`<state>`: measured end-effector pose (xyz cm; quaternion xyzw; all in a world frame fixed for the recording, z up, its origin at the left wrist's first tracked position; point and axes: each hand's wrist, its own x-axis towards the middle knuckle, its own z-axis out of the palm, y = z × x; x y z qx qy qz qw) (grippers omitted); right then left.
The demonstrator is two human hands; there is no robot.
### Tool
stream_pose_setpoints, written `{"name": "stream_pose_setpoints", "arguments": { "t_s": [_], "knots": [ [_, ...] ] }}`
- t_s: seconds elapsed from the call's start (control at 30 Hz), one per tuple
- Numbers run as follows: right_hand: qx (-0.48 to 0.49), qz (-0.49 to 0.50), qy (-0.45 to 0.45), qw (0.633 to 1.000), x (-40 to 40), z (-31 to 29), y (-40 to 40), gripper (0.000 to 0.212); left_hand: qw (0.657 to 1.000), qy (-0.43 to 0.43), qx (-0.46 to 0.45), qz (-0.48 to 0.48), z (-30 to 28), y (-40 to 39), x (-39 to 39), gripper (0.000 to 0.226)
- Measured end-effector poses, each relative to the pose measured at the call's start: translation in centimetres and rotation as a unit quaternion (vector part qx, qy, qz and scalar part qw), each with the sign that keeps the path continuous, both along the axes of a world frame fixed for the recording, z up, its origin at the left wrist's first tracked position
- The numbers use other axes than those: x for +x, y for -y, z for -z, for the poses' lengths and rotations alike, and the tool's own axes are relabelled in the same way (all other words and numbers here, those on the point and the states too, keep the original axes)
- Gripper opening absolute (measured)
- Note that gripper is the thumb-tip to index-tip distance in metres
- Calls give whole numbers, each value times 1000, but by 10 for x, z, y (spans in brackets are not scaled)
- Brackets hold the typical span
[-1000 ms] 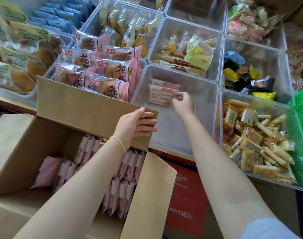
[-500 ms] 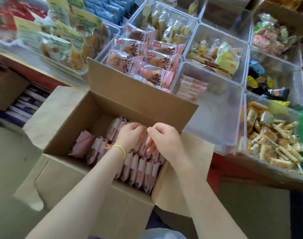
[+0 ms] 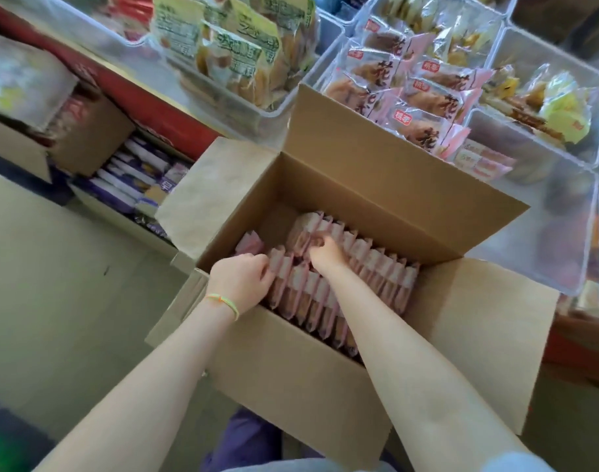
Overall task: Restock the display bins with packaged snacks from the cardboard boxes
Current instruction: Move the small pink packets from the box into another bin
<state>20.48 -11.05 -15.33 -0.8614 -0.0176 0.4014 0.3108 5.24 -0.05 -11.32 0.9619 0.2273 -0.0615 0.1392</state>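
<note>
An open cardboard box (image 3: 369, 185) stands in front of me, packed with rows of pink-and-white snack packets (image 3: 380, 270) standing on edge. My left hand (image 3: 240, 281), a yellow band on its wrist, has its fingers curled round packets at the left end of the near row. My right hand (image 3: 327, 255) reaches deeper in and grips packets in the far row. A clear display bin (image 3: 557, 212) to the right of the box holds a few of the same pink packets (image 3: 482, 161) at its far end.
More clear bins behind the box hold pink cake packs (image 3: 410, 93), green-labelled bread bags (image 3: 237, 56) and yellow snacks (image 3: 543, 103). A second cardboard box (image 3: 22, 144) and purple packs (image 3: 134, 178) sit low at the left. Bare floor (image 3: 53, 284) lies at the left.
My view has swung left and down over the box. A second ago my right hand was in the clear bin and my left on the box flap; both hands now grip packets inside the box.
</note>
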Motion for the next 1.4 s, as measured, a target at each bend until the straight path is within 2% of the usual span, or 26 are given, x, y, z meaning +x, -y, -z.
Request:
{"name": "stream_pose_setpoints", "arguments": {
  "t_s": [0.17,0.27,0.4,0.47,0.63,0.73,0.87,0.93,1.0,1.03,1.07,1.1,1.13,1.17,1.23,1.3,1.4],
  "knots": [
    [-18,-20,27,999,4,15,-30,49,1000,-5,-7,12,14,-19,1,31],
    [-47,-15,13,999,4,21,-49,50,1000,4,-21,-20,17,-23,4,30],
    [-117,-135,4,984,9,30,-63,60,999,0,-27,-42,24,-20,1,28],
    [-129,-153,-4,980,8,37,-64,56,998,5,-39,-44,23,-20,1,27],
    [-101,-154,28,982,9,54,-69,49,998,33,-41,-45,21,-21,1,27],
    [-74,-104,65,990,7,56,-68,41,997,38,-39,-47,21,-22,0,27],
    [-13,-52,90,994,-1,27,-55,27,996,42,-44,-61,18,-22,0,25],
    [49,-24,111,992,-5,0,-38,23,996,4,-54,-67,15,-22,1,29],
    [108,-12,85,990,-9,-35,-16,22,985,-37,-124,-115,12,-26,5,34],
    [136,-16,59,989,-10,-52,-4,23,958,-37,-226,-174,7,-29,10,34],
    [164,-15,28,986,-10,-66,8,25,900,-13,-363,-241,-2,-31,19,32],
    [193,-13,-11,981,-11,-80,20,25,814,24,-495,-302,-11,-31,28,32],
    [226,-17,-50,973,-12,-94,32,26,748,41,-578,-323,-21,-29,37,37],
    [256,-28,-81,963,-12,-107,42,28,715,39,-629,-303,-32,-26,47,49],
    [294,-69,-112,947,-11,-135,62,46,686,35,-688,-235,-50,-12,62,70],
    [298,-97,-96,945,-5,-161,82,74,639,62,-745,-181,-66,9,75,55],
    [304,-57,-46,950,11,-184,120,106,540,102,-818,-169,-88,43,90,26]
  ]
}}
